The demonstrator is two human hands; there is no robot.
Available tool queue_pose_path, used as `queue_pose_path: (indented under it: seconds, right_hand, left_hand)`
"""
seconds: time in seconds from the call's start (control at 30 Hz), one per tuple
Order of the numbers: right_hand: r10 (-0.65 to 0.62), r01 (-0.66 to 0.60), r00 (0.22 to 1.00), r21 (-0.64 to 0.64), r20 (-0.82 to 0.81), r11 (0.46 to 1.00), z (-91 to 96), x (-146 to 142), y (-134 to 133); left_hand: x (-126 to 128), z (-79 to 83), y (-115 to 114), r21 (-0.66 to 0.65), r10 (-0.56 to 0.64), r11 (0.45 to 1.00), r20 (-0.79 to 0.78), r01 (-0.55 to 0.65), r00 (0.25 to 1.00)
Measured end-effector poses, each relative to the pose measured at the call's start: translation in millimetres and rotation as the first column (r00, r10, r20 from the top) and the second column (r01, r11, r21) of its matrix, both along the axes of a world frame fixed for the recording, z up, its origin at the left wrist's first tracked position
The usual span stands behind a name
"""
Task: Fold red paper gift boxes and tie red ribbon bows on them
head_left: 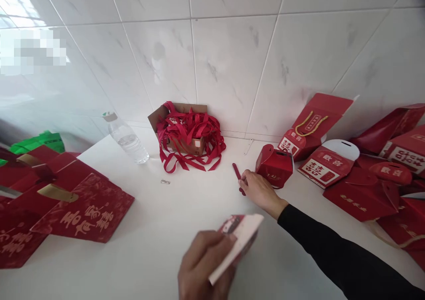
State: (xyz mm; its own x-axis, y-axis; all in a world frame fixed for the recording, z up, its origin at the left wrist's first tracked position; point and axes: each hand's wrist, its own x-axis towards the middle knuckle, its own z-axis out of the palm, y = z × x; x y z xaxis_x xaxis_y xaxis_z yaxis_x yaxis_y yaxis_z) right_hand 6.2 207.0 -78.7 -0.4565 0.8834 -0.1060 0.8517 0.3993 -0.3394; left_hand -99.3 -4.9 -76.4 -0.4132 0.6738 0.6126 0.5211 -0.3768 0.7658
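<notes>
At right, my right hand [260, 189] meets dark-red stick [236, 170], finger grip unclear | near: my left hand [204, 262] grasps printed packet [244, 232] | risk: knuckles toppling red gift box [275, 172]

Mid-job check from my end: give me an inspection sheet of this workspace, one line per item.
Surface: white tabletop, set against the wall.
Job's things: red-and-white folded card, blurred; slim dark-red strip; small red gift box just beyond the right hand.
Clutter: red ribbons spilling over a cardboard box; clear bottle; small shiny piece; red gift bags at left; red gift boxes at right.
Hands: left hand holds the folded card; right hand has its fingers at the strip, grip unclear.
Cables: nothing seen.
Surroundings: glossy tiled wall behind; bright green bag-like item at far left.
</notes>
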Motion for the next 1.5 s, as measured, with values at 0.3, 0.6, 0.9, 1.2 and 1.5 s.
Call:
queue_pose_path:
  seconds: [0.3,0.6,0.9,1.2,1.5]
  right_hand:
    - [0.251,-0.248,0.968,0.099,-0.021,0.964,2.4,-68.9,29.3]
    - [0.355,-0.359,0.933,0.192,0.055,0.913,6.7,-126.4,66.2]
    - [0.108,-0.13,0.982,0.139,0.154,0.982,21.7,-98.0,92.5]
    - [0.277,-0.275,0.957,-0.036,0.086,0.961,8.9,-122.9,82.1]
    - [0.277,-0.27,0.961,-0.239,-0.002,0.933,22.8,-101.7,72.1]
  left_hand:
    - [-61.6,-15.5,38.3,0.027,0.013,1.0,-0.057,-0.012,0.998]
    - [-49.2,-22.4,39.9,-0.01,-0.016,1.0,0.094,0.017,0.995]
    - [-46.3,-28.9,42.5,0.019,-0.028,0.999,0.049,0.027,0.998]
    - [-48.0,-26.7,42.4,0.012,-0.051,0.999,0.035,0.051,0.998]
    - [-49.6,-21.7,37.6,-0.065,-0.083,0.994,0.041,0.085,0.996]
